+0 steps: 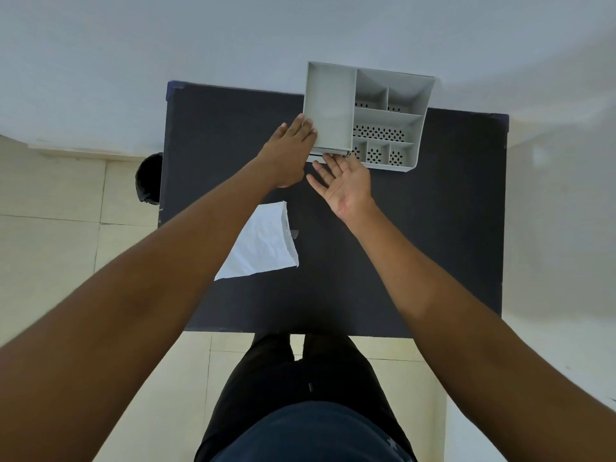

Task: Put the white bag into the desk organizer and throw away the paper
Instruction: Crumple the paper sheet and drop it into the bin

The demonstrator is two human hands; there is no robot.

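Landmark: desk organizer, far desk edge.
Left hand: flat, open, against organizer's left wall.
Right hand: open, palm up, at its near edge.
White bag: nearer me than organizer, under my left forearm; long axis diagonal.

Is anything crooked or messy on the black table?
Yes. The gray desk organizer sits crooked, turned against the table's edges, and its far side pokes out past the back edge. The white bag lies flat but crumpled and slanted, partly under the left arm. Both hands are at the organizer's near left corner.
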